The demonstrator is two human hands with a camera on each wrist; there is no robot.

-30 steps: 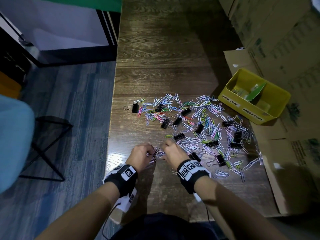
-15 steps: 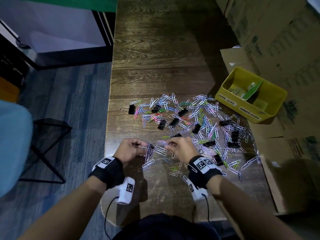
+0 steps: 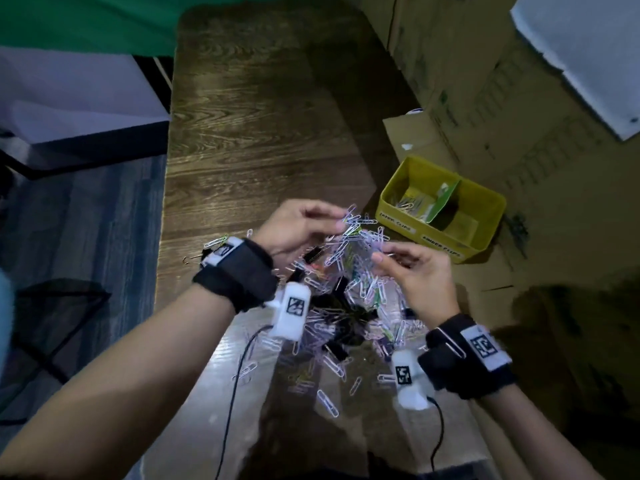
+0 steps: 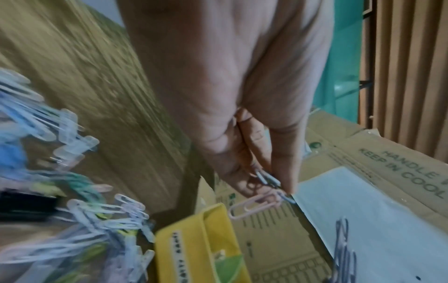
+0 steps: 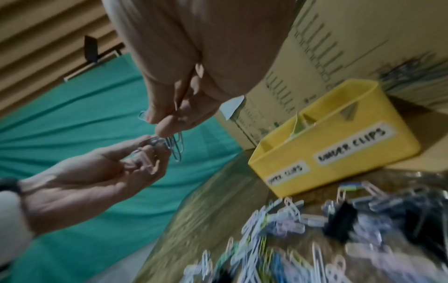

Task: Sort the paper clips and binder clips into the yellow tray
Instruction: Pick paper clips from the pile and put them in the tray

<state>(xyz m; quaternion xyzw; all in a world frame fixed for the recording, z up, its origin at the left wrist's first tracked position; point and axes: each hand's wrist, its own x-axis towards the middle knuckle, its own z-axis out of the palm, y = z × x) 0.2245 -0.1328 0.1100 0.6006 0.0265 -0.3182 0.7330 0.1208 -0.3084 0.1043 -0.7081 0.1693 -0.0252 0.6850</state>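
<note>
Both hands are raised above the heap of coloured paper clips point(image 3: 349, 292) and black binder clips point(image 3: 337, 349) on the wooden table. My left hand point(image 3: 304, 226) pinches a small bunch of paper clips point(image 4: 257, 204) at its fingertips. My right hand point(image 3: 412, 268) pinches a few paper clips point(image 5: 175, 147) of its own, close to the left fingertips. The yellow tray point(image 3: 485, 233) stands just right of the hands, split by a green divider point(image 3: 446, 199), with labels on its front. Some paper clips point(image 3: 408, 202) lie in its left compartment.
Cardboard boxes point(image 3: 519, 98) rise behind and right of the tray, and flat cardboard point(image 3: 485, 278) lies under it. The table's left edge point(image 3: 166, 237) drops to a blue floor. A green cloth point(image 3: 86, 22) hangs at the far end. One paper clip point(image 3: 450, 342) clings to the right wristband.
Both hands have lifted off the table's near edge and moved forward and right, towards the yellow tray, carrying paper clips. The head view has swung closer over the heap.
</note>
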